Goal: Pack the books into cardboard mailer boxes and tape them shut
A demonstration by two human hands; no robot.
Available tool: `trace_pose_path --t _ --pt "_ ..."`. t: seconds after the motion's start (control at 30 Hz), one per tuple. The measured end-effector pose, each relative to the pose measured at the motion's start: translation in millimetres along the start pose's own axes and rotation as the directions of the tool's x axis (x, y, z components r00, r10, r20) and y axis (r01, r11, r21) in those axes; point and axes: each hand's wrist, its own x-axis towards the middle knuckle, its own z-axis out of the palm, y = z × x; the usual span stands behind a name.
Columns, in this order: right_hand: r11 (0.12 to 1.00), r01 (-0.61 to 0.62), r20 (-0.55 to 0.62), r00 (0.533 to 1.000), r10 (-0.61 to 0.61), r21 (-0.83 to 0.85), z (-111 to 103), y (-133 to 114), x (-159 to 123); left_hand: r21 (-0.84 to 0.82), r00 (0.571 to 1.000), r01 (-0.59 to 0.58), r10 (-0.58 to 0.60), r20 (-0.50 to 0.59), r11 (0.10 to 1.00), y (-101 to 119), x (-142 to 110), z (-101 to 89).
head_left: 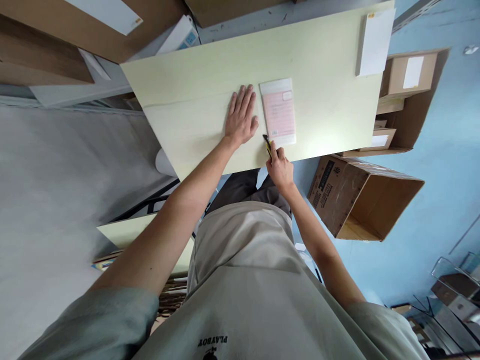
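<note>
A large pale yellow-green board point(322, 55) lies in front of me. My left hand point(242, 117) rests flat on it with the fingers stretched out, pressing near its middle. In my right hand point(280, 167) is a utility knife point(267, 143), black and yellow, the index finger laid along it. Its tip points away from me, at the board's near part, just left of a flat packet point(279, 111) with pink printed paper under a clear cover. A faint line crosses the board left of my left hand. Whether the blade touches the board cannot be seen.
A white box point(375, 42) sits at the board's far right corner. An open cardboard carton point(363, 200) stands below right, and another carton point(427, 105) holds smaller boxes. Brown cartons point(112, 30) crowd the far left. Another pale board point(127, 230) lies lower left.
</note>
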Motion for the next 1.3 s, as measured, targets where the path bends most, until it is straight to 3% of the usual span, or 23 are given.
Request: trace_pose_path --t 0.2,0.4,0.6,0.73,0.8,0.87,0.97,1.03,1.1,1.2,1.27,1.3 --pt "0.997 0.034 0.049 0.998 -0.030 -0.074 4.5 9.5 -16.9 -0.041 1.000 0.020 -0.019 0.012 0.999 0.4 0.3 -0.1" --pt "0.987 0.089 0.152 0.986 -0.069 -0.134 -10.8 13.8 -35.6 -0.036 0.998 0.053 -0.052 0.025 0.998 1.7 0.5 -0.7" --pt "0.986 0.142 0.179 0.976 -0.124 -0.089 -48.7 28.4 -54.2 0.051 1.000 0.021 -0.019 -0.022 0.998 -0.9 -0.6 8.3" --pt "0.998 0.052 0.139 0.989 -0.047 -0.035 -89.2 58.5 -60.4 0.107 0.990 0.129 -0.123 -0.069 0.986 22.0 4.4 7.4" --pt "0.999 0.035 0.074 0.997 -0.036 0.015 -114.7 77.5 -58.5 0.131 0.977 0.211 -0.206 -0.049 0.969 48.9 11.5 -4.9" --pt "0.995 0.052 -0.064 0.997 -0.046 0.082 -146.8 96.9 -51.6 0.128 0.970 0.244 -0.241 -0.039 0.961 83.8 22.3 -25.3" --pt "0.976 0.143 -0.340 0.937 -0.080 0.164 -212.3 122.6 -29.7 0.124 0.995 0.092 -0.088 -0.036 0.988 144.0 45.8 -65.3" --pt "0.957 0.236 -0.523 0.845 -0.115 0.171 -267.5 134.6 -7.4 0.120 0.993 -0.070 0.081 -0.087 0.990 187.6 64.8 -94.9" --pt "0.934 0.328 -0.677 0.720 -0.151 0.140 -327.5 139.9 20.5 0.110 0.952 -0.230 0.247 -0.179 0.967 233.3 83.9 -125.0" --pt "0.902 0.426 -0.814 0.548 -0.194 0.072 -410.8 133.2 72.0 0.116 0.837 -0.395 0.409 -0.363 0.911 299.5 107.8 -167.1" --pt "0.898 0.437 -0.838 0.508 -0.201 0.049 -452.8 121.5 108.7 0.142 0.764 -0.444 0.457 -0.455 0.885 334.9 117.4 -189.0" --pt "0.904 0.425 -0.834 0.515 -0.197 0.049 -468.9 114.9 125.8 0.156 0.742 -0.450 0.465 -0.483 0.879 348.0 119.5 -196.9"
